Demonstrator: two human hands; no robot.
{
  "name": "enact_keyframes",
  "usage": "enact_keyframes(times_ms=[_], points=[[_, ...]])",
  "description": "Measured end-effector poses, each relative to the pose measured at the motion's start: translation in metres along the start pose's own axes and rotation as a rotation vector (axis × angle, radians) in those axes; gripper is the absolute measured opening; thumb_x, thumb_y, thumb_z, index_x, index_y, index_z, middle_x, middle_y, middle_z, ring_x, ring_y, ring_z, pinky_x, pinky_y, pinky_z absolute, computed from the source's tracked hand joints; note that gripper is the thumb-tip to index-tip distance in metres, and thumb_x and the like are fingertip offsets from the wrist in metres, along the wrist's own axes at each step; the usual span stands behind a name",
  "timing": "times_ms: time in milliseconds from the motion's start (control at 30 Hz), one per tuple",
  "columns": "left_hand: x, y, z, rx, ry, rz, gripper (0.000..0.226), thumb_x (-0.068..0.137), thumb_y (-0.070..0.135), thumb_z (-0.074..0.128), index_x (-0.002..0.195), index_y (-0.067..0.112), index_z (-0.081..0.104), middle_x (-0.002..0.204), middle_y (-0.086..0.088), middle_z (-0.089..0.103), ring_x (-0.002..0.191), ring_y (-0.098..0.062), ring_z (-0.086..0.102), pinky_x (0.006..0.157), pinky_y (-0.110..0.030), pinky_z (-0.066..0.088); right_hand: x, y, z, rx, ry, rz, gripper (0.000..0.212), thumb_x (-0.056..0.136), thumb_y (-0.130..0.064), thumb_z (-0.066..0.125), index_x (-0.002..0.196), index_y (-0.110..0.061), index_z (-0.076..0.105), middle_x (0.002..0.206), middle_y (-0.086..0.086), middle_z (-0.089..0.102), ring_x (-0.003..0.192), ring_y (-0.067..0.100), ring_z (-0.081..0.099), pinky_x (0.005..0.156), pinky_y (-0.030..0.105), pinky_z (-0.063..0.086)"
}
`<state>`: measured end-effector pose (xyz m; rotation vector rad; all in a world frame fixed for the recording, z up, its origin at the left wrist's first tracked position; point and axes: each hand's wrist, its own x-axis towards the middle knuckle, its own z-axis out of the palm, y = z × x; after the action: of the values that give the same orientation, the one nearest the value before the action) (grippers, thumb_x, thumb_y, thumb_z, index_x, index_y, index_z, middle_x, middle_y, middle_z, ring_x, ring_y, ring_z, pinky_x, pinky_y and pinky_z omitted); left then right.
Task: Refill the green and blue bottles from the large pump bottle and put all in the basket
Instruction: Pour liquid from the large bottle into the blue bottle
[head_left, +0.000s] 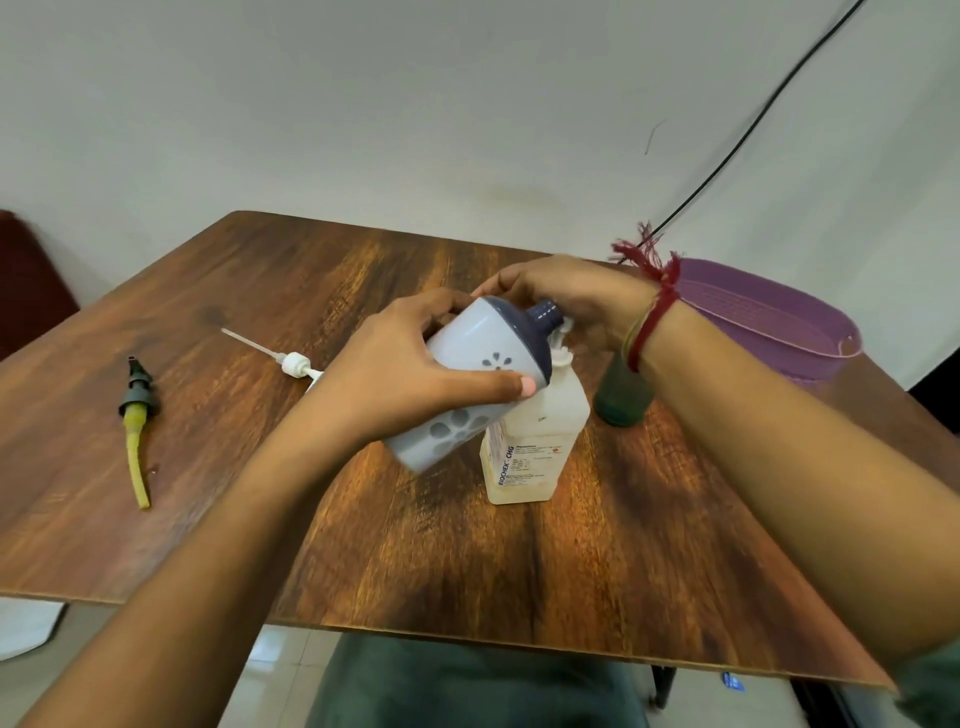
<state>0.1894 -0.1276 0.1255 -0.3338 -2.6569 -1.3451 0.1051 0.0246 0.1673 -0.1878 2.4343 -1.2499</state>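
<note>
Where the pale blue plastic bottle (483, 338) with the dark blue shoulder sits: tilted in the air above the tabletop, its open neck up against the pump spout.
Left hand (410, 369): wrapped round that bottle's body, thumb along the lower side, carrying it.
Right hand (561, 296): fingers curled down over the white pump head (565, 326), which it mostly hides.
Large translucent white pump bottle (535, 447): upright on the wood-grain tabletop (363, 545), touching the tilted bottle.
Step in hand: filling the blue one, as I read it.
Doing it well: keep the neck snug under the spout so nothing runs down the outside. Press straight down in slow, full strokes, since nothing else steadies the pump bottle.
Small dark green bottle (621, 400): upright just right of the pump bottle, partly behind the right wrist.
Purple plastic basket (831, 353): at the far right edge, well apart.
Loose parts: a white pump with dip tube (293, 364) and a black cap with yellow tube (137, 410) lie to the left. They are probably the small bottles' tops, to be refitted before anything goes in the basket.
</note>
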Motion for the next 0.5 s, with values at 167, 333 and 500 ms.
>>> enact_keyframes(times_ms=[167, 333, 500], points=[[-0.002, -0.005, 0.003, -0.014, -0.034, -0.017, 0.076, 0.044, 0.075, 0.065, 0.108, 0.036, 0.057, 0.090, 0.011, 0.068, 0.074, -0.002, 0.067, 0.069, -0.034, 0.060, 0.004, 0.009, 0.005, 0.033, 0.041, -0.008, 0.035, 0.091, -0.006, 0.037, 0.086, -0.022, 0.068, 0.097, 0.005, 0.064, 0.076, 0.019, 0.056, 0.053, 0.023, 0.046], [0.005, 0.001, -0.004, 0.012, -0.014, 0.007, 0.078, 0.044, 0.076, 0.064, 0.110, 0.035, 0.058, 0.092, 0.011, 0.068, 0.075, -0.004, 0.068, 0.069, -0.035, 0.060, 0.001, -0.005, -0.003, -0.086, 0.006, -0.029, 0.027, 0.096, -0.014, 0.041, 0.090, -0.023, 0.065, 0.096, 0.001, 0.062, 0.075, 0.012, 0.056, 0.044, 0.015, 0.044], [0.000, -0.007, 0.002, -0.021, -0.044, -0.010, 0.069, 0.046, 0.074, 0.068, 0.105, 0.039, 0.058, 0.089, 0.012, 0.069, 0.074, -0.002, 0.068, 0.068, -0.034, 0.060, 0.008, 0.012, 0.007, 0.047, 0.106, -0.042, 0.036, 0.096, -0.004, 0.032, 0.102, -0.020, 0.064, 0.114, 0.006, 0.058, 0.084, 0.021, 0.054, 0.052, 0.022, 0.040]])
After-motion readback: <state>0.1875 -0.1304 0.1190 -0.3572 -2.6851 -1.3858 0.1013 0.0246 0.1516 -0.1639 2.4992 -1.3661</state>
